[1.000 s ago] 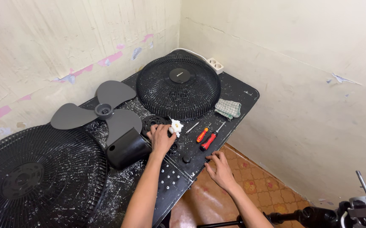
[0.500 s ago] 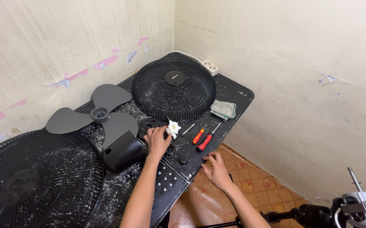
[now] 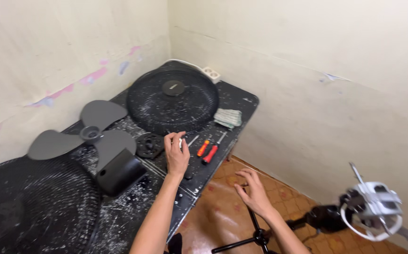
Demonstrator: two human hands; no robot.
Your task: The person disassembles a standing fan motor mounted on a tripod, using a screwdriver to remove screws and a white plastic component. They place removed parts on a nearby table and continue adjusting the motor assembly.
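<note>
resting on the black table (image 3: 241, 101), the left hand (image 3: 177, 155) is curled on a small white thing (image 3: 181, 141) as before. the right hand (image 3: 254, 190) has been pulled back, fingers open, over the floor.

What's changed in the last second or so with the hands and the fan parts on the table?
The right hand has drawn back off the table edge, hanging over the floor beside a stand. The left hand stays on the table by the white scrap. Fan blade, grilles, screwdrivers and cloth lie unmoved.
</note>
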